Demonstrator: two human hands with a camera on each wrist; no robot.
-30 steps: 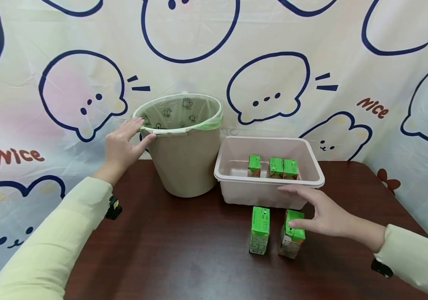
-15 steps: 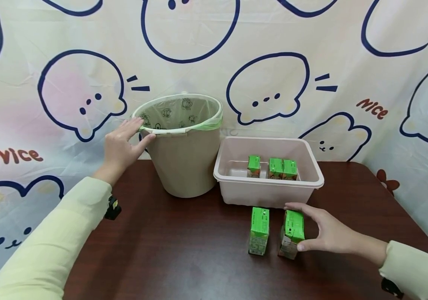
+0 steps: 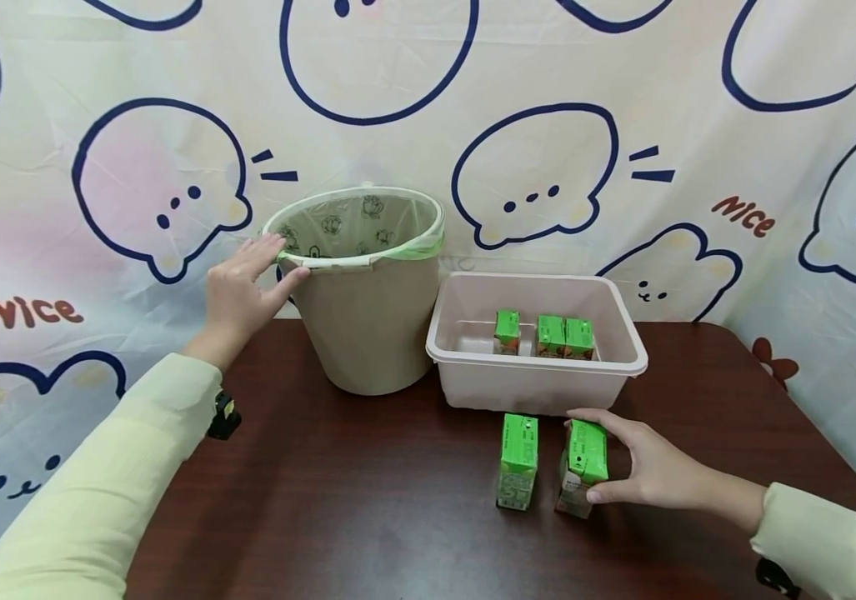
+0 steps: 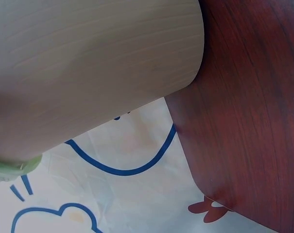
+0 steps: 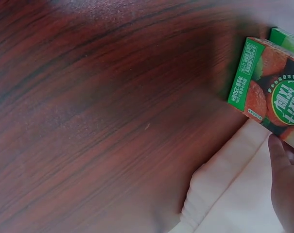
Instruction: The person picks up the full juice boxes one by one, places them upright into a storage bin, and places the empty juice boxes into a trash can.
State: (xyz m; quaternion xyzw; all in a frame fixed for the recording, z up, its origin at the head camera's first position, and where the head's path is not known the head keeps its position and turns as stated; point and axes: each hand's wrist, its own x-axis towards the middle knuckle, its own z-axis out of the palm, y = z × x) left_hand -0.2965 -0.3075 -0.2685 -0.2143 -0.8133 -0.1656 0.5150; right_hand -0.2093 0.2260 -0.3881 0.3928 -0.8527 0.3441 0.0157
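Observation:
My right hand [image 3: 656, 471] pinches a green-topped juice box [image 3: 587, 454] that stands on the table, thumb on its near side and fingers at its far side. In the right wrist view, the thumb touches the lower edge of this juice box [image 5: 270, 87], which has fruit pictures on its side. A second juice box [image 3: 519, 458] stands upright just to the left. My left hand [image 3: 242, 287] rests on the rim of a beige bin [image 3: 367, 325], fingers fairly straight. The left wrist view shows the bin's side [image 4: 98, 63], but not the fingers.
A pale pink plastic tub [image 3: 533, 383] stands behind the juice boxes, right beside the bin. Inside it are three green-topped boxes [image 3: 551, 333]. A clear patterned bag [image 3: 352, 225] lines the bin. A cartoon-print cloth [image 3: 367, 150] hangs behind the dark brown table [image 3: 367, 517].
My right hand has come down from the tub's front edge to the right-hand juice box and taken hold of it. The left hand has stayed on the bin's rim.

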